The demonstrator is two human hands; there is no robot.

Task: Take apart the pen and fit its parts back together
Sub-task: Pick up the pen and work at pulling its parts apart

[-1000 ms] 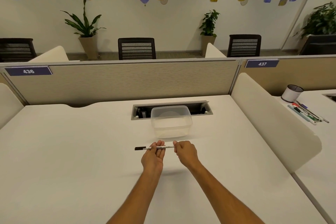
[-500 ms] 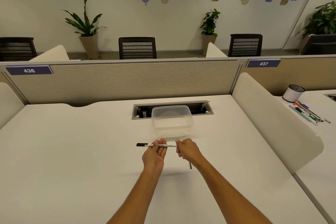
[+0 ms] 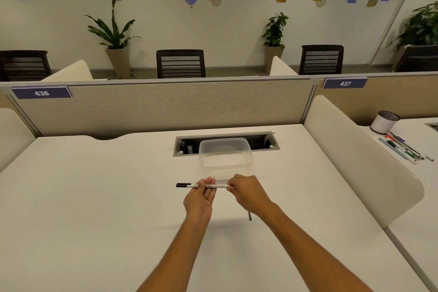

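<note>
The pen [image 3: 201, 185] lies level above the white desk [image 3: 94, 197], pinched between both hands: the left hand [image 3: 200, 199] grips its middle with the black cap sticking out leftward, and the right hand [image 3: 248, 193] clasps its right end. A clear plastic tub [image 3: 225, 156] stands just behind the hands. A thin dark stick [image 3: 249, 216] shows below the right wrist.

Both hands hold a pen [image 3: 205, 186] level above the white desk [image 3: 94, 197]: the left hand [image 3: 200, 199] pinches its middle, the right hand [image 3: 248, 193] grips its right end. The black cap [image 3: 183, 185] points left. A clear tub [image 3: 225, 157] stands just behind.
</note>
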